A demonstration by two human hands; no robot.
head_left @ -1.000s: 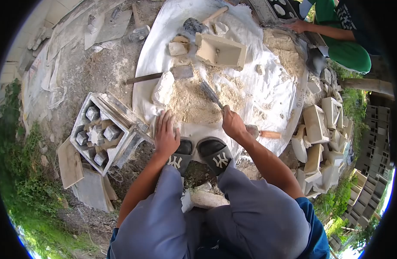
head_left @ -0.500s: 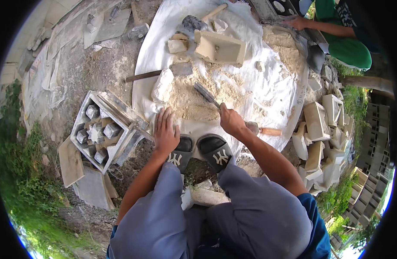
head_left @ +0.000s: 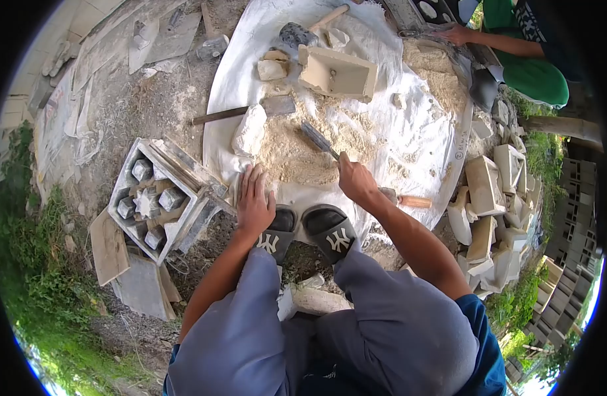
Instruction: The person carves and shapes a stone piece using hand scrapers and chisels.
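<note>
My right hand (head_left: 357, 179) is closed on the handle of a flat, dark metal tool (head_left: 316, 138), its blade over a patch of pale crumbly powder (head_left: 293, 158). My left hand (head_left: 254, 201) lies flat with its fingers extended on the near edge of the white sheet (head_left: 217, 132). A whitish block (head_left: 250, 131) stands just beyond my left fingertips. Behind it, a flat-bladed tool with a dark handle (head_left: 219, 116) rests on the sheet. Next to my right wrist lies a wooden-handled tool (head_left: 414, 201). Farther back sits a hollow beige box-shaped block (head_left: 337, 74).
A hexagonal mould (head_left: 147, 201) with a star-shaped centre stands at the left, boards beside it. Hollow blocks (head_left: 485, 186) are piled at the right. Another person's hand (head_left: 454, 34) touches a frame at the top right. A hammer (head_left: 330, 18) lies at the back.
My right hand and the metal tool first shifted slightly left and up, then slightly back to the right. My left hand has stayed nearly in place.
</note>
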